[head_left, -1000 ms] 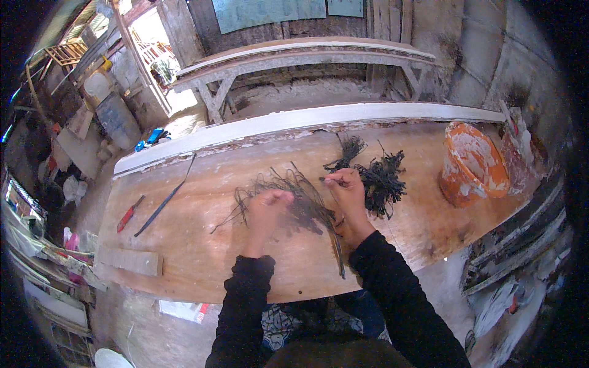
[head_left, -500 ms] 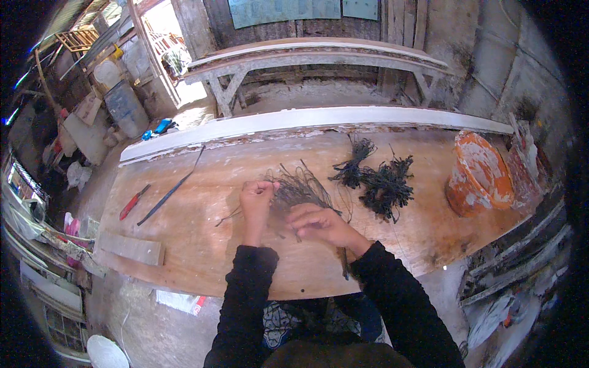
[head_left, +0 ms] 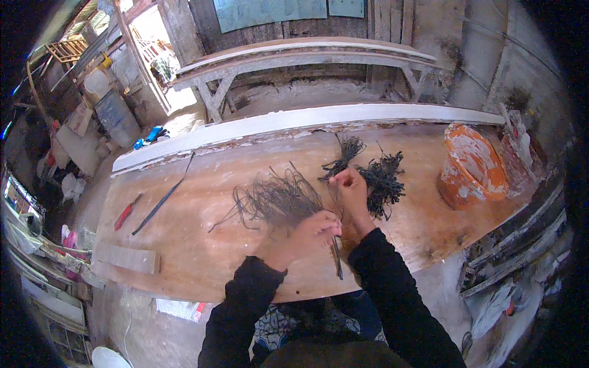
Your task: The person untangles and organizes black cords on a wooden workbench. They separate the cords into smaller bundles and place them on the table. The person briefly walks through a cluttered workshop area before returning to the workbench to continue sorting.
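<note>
A loose, tangled bundle of thin black strands [head_left: 270,199] is spread over the middle of the wooden tabletop. My left hand [head_left: 313,236], slightly blurred, is closed at the bundle's right side, around black strands. From under its fingertips, straight dark strips [head_left: 337,260] point toward the near edge. Farther up and to the right, my right hand [head_left: 353,193] is raised with thumb and fingers pinched on a thin black strand, which runs down toward the left hand. Beyond it lie a small tied black bunch [head_left: 345,153] and a larger, denser black bunch [head_left: 385,184].
On the left lie a red-handled tool [head_left: 127,211], a long dark strip [head_left: 162,199] and a flat wooden piece [head_left: 129,257]. A plaster-smeared orange bucket [head_left: 451,187] stands at the right. A long white board [head_left: 294,122] runs along the far edge, with a bench [head_left: 307,58] behind.
My left hand has moved right and nearer, from the bundle's top to the dark strips. My right hand has moved up and right, now pinching a strand. The view has shifted slightly.
</note>
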A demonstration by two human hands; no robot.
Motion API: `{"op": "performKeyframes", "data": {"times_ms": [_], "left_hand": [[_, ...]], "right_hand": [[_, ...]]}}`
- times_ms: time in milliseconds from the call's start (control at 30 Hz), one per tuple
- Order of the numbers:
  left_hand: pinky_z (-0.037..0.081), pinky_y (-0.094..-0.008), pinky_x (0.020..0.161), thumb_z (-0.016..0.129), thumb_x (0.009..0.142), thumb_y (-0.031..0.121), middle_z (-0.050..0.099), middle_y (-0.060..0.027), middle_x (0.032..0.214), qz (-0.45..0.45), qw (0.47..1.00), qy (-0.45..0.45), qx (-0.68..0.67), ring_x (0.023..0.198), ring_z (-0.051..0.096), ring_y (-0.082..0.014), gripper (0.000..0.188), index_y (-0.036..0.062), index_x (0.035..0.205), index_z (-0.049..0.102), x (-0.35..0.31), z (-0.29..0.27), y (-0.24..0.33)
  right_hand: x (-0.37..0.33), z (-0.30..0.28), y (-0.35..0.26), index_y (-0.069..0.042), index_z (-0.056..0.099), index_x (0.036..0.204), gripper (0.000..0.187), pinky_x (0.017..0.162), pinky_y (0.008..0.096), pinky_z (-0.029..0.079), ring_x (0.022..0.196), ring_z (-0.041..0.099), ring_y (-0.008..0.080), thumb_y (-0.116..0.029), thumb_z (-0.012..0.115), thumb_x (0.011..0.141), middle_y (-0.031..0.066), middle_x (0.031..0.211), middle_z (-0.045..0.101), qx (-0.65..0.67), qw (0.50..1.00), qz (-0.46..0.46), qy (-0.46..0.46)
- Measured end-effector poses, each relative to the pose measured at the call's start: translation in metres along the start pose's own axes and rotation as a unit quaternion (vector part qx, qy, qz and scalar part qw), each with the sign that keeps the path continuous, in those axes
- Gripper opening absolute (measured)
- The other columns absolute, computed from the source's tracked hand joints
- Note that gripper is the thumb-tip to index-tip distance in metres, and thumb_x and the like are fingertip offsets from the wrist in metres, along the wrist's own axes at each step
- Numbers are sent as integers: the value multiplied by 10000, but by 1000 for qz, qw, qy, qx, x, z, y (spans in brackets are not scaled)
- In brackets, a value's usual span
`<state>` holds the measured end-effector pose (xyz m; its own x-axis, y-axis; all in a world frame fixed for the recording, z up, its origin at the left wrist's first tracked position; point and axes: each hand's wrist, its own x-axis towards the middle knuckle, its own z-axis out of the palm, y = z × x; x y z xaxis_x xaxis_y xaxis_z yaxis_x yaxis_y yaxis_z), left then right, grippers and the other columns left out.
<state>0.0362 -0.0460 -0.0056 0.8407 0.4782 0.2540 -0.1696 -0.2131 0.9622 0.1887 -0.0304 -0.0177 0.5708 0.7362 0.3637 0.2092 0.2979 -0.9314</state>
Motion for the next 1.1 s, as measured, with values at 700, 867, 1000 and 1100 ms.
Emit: {"op": "performKeyframes", "data": {"times_ms": [700, 867, 1000, 1100], "left_hand": [[403, -190, 499, 570, 767, 34, 561, -6, 750, 23, 859, 498, 117, 613, 509, -77, 50, 43, 791, 613, -14, -105, -28], [403, -196, 492, 578, 775, 70, 565, 7, 692, 0, 863, 489, 126, 597, 494, -62, 45, 39, 780, 611, -9, -99, -29], [419, -209, 524, 595, 779, 118, 561, -30, 790, -41, 916, 384, 109, 627, 499, -76, 104, 17, 803, 605, -6, -78, -9], [435, -228, 595, 594, 784, 140, 528, -59, 844, 52, 954, 220, 196, 709, 511, -108, 150, -6, 822, 593, -5, -56, -6]], "right_hand": [[-64, 35, -54, -41, 629, 850, 115, 808, 285, 391, 890, 503, 166, -121, 600, 772, 54, 889, 554, 143, 897, 15, -417], [-47, 25, -34, -39, 626, 845, 102, 713, 249, 412, 776, 522, 129, -89, 614, 757, 37, 813, 566, 140, 915, 17, -379], [-30, 19, -15, -41, 604, 764, 61, 618, 230, 401, 654, 503, 100, -69, 637, 722, 15, 694, 552, 55, 980, -17, -190], [-8, 9, -5, -39, 567, 706, 84, 575, 233, 388, 606, 472, 91, -70, 645, 708, 10, 640, 522, -29, 998, -48, -29]]}}
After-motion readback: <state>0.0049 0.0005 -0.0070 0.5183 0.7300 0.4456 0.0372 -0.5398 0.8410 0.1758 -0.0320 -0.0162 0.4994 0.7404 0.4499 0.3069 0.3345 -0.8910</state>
